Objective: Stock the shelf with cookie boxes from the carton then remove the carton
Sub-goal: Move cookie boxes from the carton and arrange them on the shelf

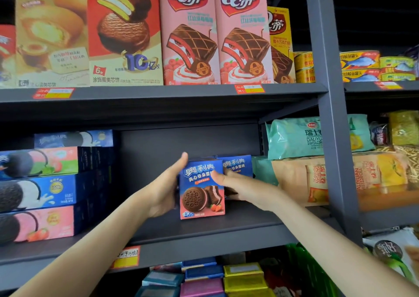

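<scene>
A blue and pink cookie box (201, 197) stands upright on the dark middle shelf (204, 231). My left hand (165, 187) lies flat against its left side with the fingers pointing up and back. My right hand (235, 189) grips its right side, thumb on the front face and fingers tucked behind. A second matching cookie box (240, 164) stands just behind and to the right, partly hidden by my right hand. The carton is not in view.
Stacked flat cookie boxes (43, 194) fill the shelf's left end. Bagged Swiss rolls (299, 174) lie on the right, next to the grey upright post (335, 138). Tall cake boxes (188, 33) line the shelf above. Small packs (204, 278) sit below.
</scene>
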`<state>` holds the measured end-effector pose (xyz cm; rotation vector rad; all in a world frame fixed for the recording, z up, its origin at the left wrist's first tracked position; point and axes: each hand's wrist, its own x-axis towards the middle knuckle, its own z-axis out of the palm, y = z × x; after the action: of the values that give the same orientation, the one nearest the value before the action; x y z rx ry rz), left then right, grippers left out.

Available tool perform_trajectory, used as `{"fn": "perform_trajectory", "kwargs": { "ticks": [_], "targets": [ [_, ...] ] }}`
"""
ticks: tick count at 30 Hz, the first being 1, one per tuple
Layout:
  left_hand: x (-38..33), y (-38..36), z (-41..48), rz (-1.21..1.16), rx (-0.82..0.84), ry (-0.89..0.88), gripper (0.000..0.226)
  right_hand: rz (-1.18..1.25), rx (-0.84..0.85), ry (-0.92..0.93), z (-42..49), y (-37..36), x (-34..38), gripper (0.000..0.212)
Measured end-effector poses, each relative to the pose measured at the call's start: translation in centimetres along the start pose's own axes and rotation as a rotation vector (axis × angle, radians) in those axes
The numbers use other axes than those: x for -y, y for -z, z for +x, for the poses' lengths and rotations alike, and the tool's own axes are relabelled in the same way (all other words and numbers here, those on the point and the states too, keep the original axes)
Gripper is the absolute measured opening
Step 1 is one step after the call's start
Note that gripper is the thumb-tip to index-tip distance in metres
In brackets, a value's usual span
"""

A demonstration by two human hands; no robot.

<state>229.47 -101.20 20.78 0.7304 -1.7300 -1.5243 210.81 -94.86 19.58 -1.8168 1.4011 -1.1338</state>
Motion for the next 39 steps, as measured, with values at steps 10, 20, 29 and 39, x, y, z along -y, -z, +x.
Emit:
{"fn": "perform_trajectory", "kwargs": {
  "ticks": [10,20,29,39],
  "targets": [
    [-1.2,-1.2,0.3,-0.223,-0.025,0.068,0.098,-0.236,-0.044,0.09,-0.2,-0.3,0.7,0.035],
    [-2.5,-0.1,-1.2,0.204,-0.092,0.0,0.029,-0.169,-0.073,0.061,-0.6,1.4,1.6,0.065],
    [-3.4,1.4,-3.8,0.351,0.065,-0.034,0.07,-0.008,-0.025,0.193,-2.3,2.0,2.6,0.051],
    [-3.7,1.2,-4.7,0.276,0.148,0.018,0.051,-0.018,0.013,0.178,-3.6,2.9,2.7,0.047]
  ]
}}
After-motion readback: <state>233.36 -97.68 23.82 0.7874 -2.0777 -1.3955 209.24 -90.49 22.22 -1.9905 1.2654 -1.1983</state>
